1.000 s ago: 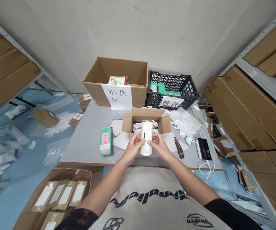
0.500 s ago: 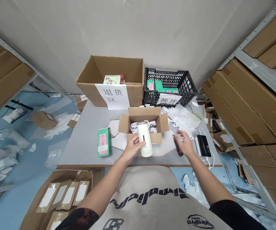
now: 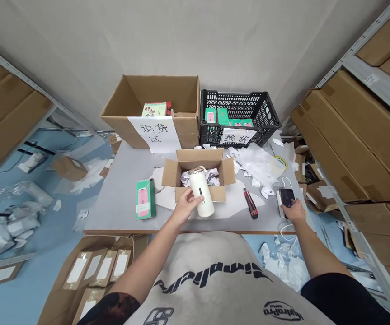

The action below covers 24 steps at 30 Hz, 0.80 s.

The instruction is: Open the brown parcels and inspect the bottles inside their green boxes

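Observation:
My left hand (image 3: 188, 208) is closed around a white tumbler (image 3: 202, 194), tilted, with a cap and a small strap at its top. The tumbler is in front of an open small cardboard box (image 3: 199, 155) that has crumpled paper inside. At the table's right end my right hand (image 3: 295, 212) grips a black smartphone (image 3: 286, 197), thumb on its left edge and fingers at the right. Beneath the phone lies a white device (image 3: 279, 204) with a white cable. A red and black box cutter (image 3: 251, 204) rests between my hands. Left of the tumbler lies a green box (image 3: 145, 199) with a pink bottle picture.
A large carton (image 3: 184, 131) with a paper sign stands at the back, beside a black plastic crate (image 3: 238, 97) holding green boxes. Plastic wrap (image 3: 259, 164) and paper scraps lie at right. Below the table's left edge is a carton of packages (image 3: 89, 266). Shelves flank both sides.
My right hand has moved right, from beside the box cutter to the smartphone, and taken hold of it. My left hand still holds the tumbler. The view has shifted slightly.

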{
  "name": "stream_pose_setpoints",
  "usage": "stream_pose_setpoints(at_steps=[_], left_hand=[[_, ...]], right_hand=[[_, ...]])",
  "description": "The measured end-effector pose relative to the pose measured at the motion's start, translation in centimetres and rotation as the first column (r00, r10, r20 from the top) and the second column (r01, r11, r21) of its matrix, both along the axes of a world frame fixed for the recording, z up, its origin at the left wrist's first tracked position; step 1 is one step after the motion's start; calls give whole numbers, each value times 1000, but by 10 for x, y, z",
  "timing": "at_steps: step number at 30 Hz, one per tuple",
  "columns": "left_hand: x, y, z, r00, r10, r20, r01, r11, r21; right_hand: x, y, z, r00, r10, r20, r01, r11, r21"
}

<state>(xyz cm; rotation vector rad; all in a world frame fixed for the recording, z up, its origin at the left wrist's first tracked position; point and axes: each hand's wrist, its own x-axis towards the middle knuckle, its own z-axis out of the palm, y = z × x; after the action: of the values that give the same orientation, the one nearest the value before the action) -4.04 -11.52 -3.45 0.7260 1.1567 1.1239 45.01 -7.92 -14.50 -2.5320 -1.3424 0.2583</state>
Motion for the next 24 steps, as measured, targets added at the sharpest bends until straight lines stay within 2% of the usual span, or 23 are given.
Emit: stream_pose_setpoints(at_steps=[4,6,8,11,12,13,14,15,16,17,19,22,24], left_hand=[[1,2,-3,1000,3,-14,-2,1000,29],[1,2,-5,1000,7,-23,-6,999,32],[2,1,-5,1000,1,-30,0,999,35],[5,0,-3,999,-23,-41,25,999,40],[6,-1,-1,998,-31,-46,33,999,42],[7,-1,0,998,-39,-50,41,998,45],[8,-1,3,997,-45,-56,48,998,51],[9,0,5,997,-47,-63,51,997,60],[8,0,7,996,-46,-72,51,996,73],[7,1,10,996,-39,-85,46,995,86],[2,1,14,992,-11,-123,24,994,105],[-10,-3,20,985,13,-171,9,993,122],[-17,-8,24,981,-30,-189,60,986,155]], right_hand=[[-15,6,30,983,-142,-115,164,963,212],[-33,7,42,974,-144,-175,186,950,250],[-65,6,49,969,-50,-242,111,963,244],[-141,-4,63,913,179,-367,-84,962,261],[-171,-9,70,861,281,-424,-168,944,284],[-201,-14,78,702,455,-548,-302,887,349],[-230,-18,87,517,579,-630,-404,815,417],[-257,-22,96,368,641,-674,-455,756,471],[-280,-25,104,272,668,-692,-471,720,510],[-298,-26,111,217,678,-702,-468,704,535],[-323,-25,119,180,644,-743,-446,727,522],[-337,-21,121,130,544,-829,-413,790,454],[-340,-19,120,102,464,-880,-353,844,404]])
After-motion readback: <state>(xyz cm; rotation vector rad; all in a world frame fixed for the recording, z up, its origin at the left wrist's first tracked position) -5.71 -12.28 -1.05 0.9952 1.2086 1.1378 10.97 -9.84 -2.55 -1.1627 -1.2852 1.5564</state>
